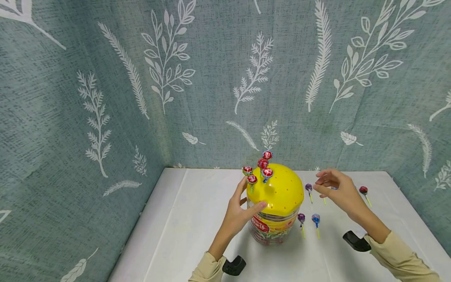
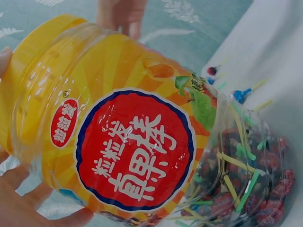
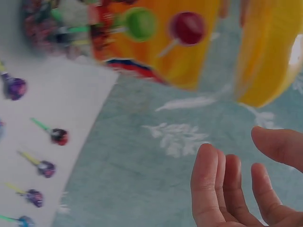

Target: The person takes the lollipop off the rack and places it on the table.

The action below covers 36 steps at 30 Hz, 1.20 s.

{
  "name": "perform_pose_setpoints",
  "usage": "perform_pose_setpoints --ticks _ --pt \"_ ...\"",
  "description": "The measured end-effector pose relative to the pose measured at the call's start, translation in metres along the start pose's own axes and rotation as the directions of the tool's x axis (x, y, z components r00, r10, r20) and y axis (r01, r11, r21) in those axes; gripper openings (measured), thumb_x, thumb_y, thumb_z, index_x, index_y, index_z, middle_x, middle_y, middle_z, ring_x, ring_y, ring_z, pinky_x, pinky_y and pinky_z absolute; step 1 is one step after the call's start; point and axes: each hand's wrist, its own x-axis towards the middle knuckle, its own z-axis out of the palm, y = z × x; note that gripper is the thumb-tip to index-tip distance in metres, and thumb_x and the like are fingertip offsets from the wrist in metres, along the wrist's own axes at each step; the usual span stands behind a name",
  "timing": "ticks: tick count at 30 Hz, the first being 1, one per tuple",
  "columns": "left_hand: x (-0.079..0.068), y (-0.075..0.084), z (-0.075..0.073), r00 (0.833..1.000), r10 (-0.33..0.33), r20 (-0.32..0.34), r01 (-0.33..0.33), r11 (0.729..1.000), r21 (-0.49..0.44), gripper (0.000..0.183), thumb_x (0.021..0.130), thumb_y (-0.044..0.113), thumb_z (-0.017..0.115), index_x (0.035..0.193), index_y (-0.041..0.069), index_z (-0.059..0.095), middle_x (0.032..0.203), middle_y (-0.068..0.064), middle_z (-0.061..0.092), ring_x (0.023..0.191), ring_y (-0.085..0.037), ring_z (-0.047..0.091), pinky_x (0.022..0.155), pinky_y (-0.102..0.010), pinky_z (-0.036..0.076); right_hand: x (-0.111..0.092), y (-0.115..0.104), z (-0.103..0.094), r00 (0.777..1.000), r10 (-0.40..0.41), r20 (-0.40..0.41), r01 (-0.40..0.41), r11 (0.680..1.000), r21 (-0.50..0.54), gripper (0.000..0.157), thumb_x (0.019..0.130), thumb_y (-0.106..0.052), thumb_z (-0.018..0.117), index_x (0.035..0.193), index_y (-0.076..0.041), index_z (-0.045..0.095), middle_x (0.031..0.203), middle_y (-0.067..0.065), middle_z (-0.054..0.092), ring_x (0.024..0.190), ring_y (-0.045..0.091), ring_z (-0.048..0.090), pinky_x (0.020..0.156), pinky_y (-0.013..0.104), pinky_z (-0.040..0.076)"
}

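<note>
A clear plastic candy jar with a yellow-and-red label stands on the table, lollipops visible inside its lower part. Its yellow lid is dotted with small holes. Several wrapped lollipops stand in the lid's left and far side. My left hand holds the jar near the lid, thumb over the front rim and fingers round the left side. My right hand hovers right of the jar, above loose lollipops; in the right wrist view its fingers are loosely bent, with nothing between them.
Loose lollipops lie right of the jar: a purple one, another purple one, a blue one and a dark red one. The white tabletop meets patterned fabric at the back and sides.
</note>
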Motion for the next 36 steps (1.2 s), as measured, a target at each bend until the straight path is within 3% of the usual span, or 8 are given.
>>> perform_pose_setpoints --ticks 10,14,23,27,36 --pt "0.001 0.001 0.0 1.0 0.0 -0.005 0.0 1.0 0.003 0.08 0.081 0.045 0.07 0.147 0.035 0.026 0.146 0.009 0.036 0.134 -0.017 0.031 0.099 -0.049 0.038 0.01 -0.037 -0.003 0.998 -0.064 0.013 0.064 0.998 0.001 0.035 0.09 -0.023 0.066 0.116 -0.004 0.053 0.105 0.014 0.061 0.087 0.006 0.06 0.068 0.024 0.054" --pt "0.0 0.006 -0.001 1.0 0.0 0.005 0.0 1.0 -0.004 0.081 0.082 0.042 0.07 0.149 0.029 0.026 0.147 0.004 0.036 0.135 -0.02 0.03 0.099 -0.051 0.037 0.015 -0.048 -0.002 0.997 -0.078 0.012 0.078 0.997 0.003 0.035 0.089 -0.023 0.067 0.117 -0.006 0.054 0.107 0.014 0.062 0.09 0.005 0.059 0.069 0.024 0.052" --pt "0.0 0.0 0.0 1.0 0.005 -0.004 -0.005 1.0 -0.003 0.079 0.081 0.046 0.07 0.147 0.035 0.027 0.146 0.009 0.036 0.134 -0.017 0.031 0.099 -0.049 0.037 0.03 -0.068 0.008 0.99 -0.135 0.034 0.132 0.988 0.083 0.031 0.088 -0.018 0.068 0.113 -0.005 0.054 0.105 0.013 0.062 0.091 0.011 0.061 0.074 0.024 0.053" --pt "0.001 0.0 0.0 1.0 0.002 -0.006 -0.002 1.0 -0.003 0.08 0.081 0.046 0.07 0.147 0.035 0.026 0.147 0.009 0.036 0.135 -0.017 0.03 0.099 -0.05 0.037 0.038 -0.075 0.015 0.987 -0.154 0.037 0.152 0.986 0.064 0.032 0.087 -0.018 0.069 0.113 -0.005 0.054 0.104 0.011 0.064 0.093 0.014 0.061 0.077 0.023 0.052" --pt "0.001 -0.003 -0.001 1.0 -0.012 0.002 0.012 1.0 -0.009 0.079 0.082 0.046 0.069 0.148 0.034 0.026 0.146 0.01 0.036 0.134 -0.015 0.032 0.1 -0.048 0.037 0.059 -0.092 0.03 0.974 -0.212 0.075 0.207 0.976 0.073 0.034 0.083 -0.011 0.073 0.112 -0.006 0.055 0.103 0.01 0.065 0.094 0.023 0.063 0.079 0.038 0.053"
